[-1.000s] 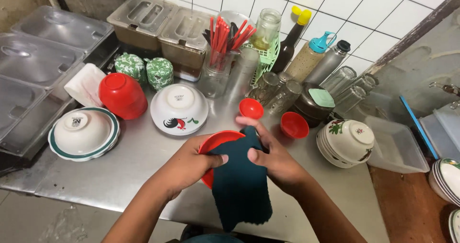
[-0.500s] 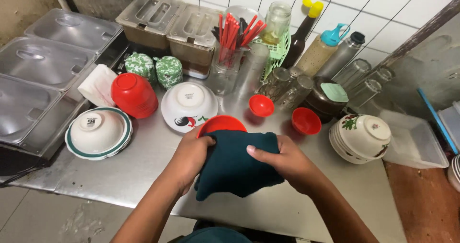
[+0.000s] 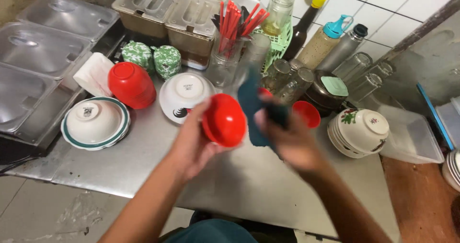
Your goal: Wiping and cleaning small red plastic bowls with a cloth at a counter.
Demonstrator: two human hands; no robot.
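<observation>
A small red bowl [image 3: 224, 120] is being gripped in the left hand [image 3: 194, 142], raised above the near part of a steel counter [image 3: 143, 161] with its rounded underside turned toward the camera. A dark teal cloth [image 3: 251, 106] is being clutched in the right hand [image 3: 287, 140], fingers closed around it, and is being pressed against the right side of the bowl; both hands are blurred, close together, each clamped on its own item.

Just beyond the hands, an upturned white bowl with a rooster print [image 3: 184, 95] is being kept on the counter, with a stack of inverted red bowls [image 3: 130, 84] to its left. Further left and nearer, a white bowl with a green rim [image 3: 95, 122] is resting upside down. To the right, a small red dish [image 3: 306, 113] is lying beside a stack of floral white bowls [image 3: 357, 130], and a clear plastic tub [image 3: 412, 137] is seen past them.

Along the far tiled wall, red chopsticks in a glass holder [image 3: 232, 37], drinking glasses [image 3: 287, 80], sauce bottles [image 3: 321, 42] and lidded condiment boxes [image 3: 167, 11] are being stored. Lidded steel trays [image 3: 38, 51] are occupying the left.
</observation>
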